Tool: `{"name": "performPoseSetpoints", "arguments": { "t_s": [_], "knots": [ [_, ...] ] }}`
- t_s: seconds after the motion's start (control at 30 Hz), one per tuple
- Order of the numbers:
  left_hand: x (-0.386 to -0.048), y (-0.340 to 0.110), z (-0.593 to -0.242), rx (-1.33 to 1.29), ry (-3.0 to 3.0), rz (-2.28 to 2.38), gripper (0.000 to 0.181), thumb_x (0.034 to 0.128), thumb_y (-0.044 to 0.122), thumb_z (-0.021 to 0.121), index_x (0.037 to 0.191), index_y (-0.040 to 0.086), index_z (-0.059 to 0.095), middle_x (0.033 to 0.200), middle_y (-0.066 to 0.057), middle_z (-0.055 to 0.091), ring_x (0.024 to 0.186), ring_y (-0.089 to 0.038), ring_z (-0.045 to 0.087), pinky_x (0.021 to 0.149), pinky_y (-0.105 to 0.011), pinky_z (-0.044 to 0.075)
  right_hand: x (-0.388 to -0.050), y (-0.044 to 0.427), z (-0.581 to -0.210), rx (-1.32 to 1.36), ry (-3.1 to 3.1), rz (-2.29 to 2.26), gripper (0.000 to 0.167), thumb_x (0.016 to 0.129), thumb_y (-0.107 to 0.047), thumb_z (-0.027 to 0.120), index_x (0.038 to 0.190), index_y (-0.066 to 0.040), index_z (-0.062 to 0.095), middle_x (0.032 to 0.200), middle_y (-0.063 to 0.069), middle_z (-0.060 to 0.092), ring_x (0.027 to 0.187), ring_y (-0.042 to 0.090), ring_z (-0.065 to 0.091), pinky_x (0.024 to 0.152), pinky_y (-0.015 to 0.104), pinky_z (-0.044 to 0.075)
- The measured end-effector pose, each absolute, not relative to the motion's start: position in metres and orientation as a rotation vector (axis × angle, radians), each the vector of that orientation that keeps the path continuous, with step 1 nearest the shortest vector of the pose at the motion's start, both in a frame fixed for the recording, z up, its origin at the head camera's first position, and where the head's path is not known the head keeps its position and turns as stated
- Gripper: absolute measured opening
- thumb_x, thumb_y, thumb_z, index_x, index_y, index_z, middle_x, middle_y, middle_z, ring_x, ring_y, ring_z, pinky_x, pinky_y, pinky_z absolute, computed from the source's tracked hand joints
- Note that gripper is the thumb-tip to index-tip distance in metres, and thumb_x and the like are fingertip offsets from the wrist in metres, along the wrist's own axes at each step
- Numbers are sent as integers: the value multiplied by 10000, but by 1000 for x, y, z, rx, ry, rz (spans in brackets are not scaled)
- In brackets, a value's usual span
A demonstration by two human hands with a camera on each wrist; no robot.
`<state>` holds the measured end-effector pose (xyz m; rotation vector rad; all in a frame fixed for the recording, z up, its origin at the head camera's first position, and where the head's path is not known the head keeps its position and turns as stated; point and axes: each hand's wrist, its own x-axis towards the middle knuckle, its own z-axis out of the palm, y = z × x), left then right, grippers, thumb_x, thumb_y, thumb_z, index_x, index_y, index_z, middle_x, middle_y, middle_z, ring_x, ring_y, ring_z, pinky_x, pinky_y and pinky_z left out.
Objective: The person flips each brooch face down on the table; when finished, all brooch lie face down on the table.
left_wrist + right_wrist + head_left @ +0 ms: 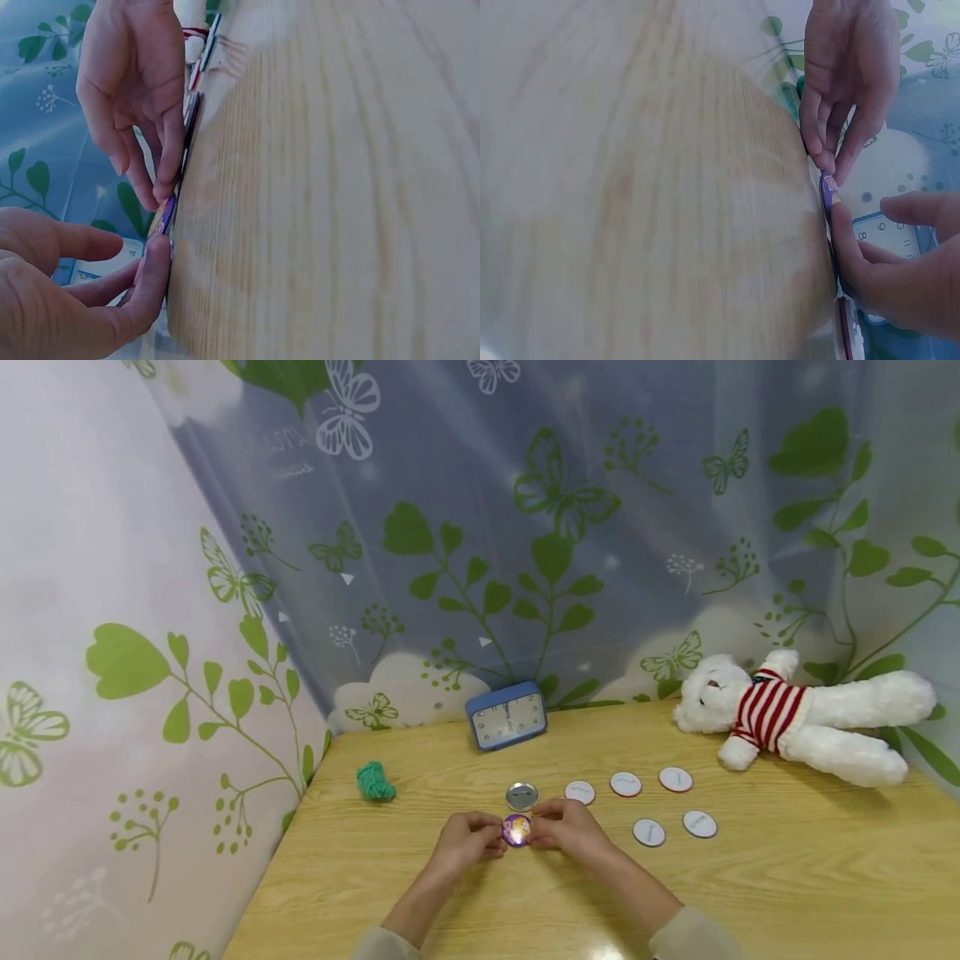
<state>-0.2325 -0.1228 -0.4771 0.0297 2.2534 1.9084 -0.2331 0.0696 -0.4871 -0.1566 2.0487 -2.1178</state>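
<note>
A round purple button badge (517, 830) with a yellow picture on its face lies between the two hands, low over the table. My left hand (467, 843) holds its left edge with the fingertips, and my right hand (570, 828) holds its right edge. In the left wrist view the badge (166, 214) shows nearly edge-on, slightly tilted. The right wrist view also shows the badge (829, 192) between both sets of fingertips. Just beyond it a silver-backed badge (522, 796) lies face down, its pin showing. Whether the held badge touches the table, I cannot tell.
Several white-backed badges (626, 784) lie to the right. A blue clock (508, 717) stands at the back, a green yarn bundle (374, 782) lies at left, and a white teddy bear (772, 710) in a striped top lies at back right. A patterned curtain (465, 527) borders the table.
</note>
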Motion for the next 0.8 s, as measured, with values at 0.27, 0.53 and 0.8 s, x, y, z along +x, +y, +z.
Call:
{"name": "performPoseSetpoints", "arguments": {
  "t_s": [0.27,0.53,0.8],
  "knots": [
    [-232,-121,-481,68,2273,1918,231,935,-120,610,1150,-197,647,893,-147,650,715,-119,663,726,-295,656,-230,67,-488,-135,2029,-2141,439,890,67,610,1286,239,526,1111,306,637,831,196,704,833,332,650],
    [-234,-121,-481,85,2264,1904,157,941,-104,634,1087,-157,655,888,-143,667,708,-145,684,720,-299,654,-230,71,-484,-189,2167,-2048,356,861,90,688,1210,156,651,1044,223,689,867,184,670,794,293,634],
    [-233,-123,-482,131,2171,1938,185,956,-57,642,1118,-147,653,992,-154,673,876,-188,712,881,-376,642,-230,74,-483,-226,2224,-2004,178,856,129,701,1028,94,726,905,110,686,830,151,624,716,230,593]
  ]
}}
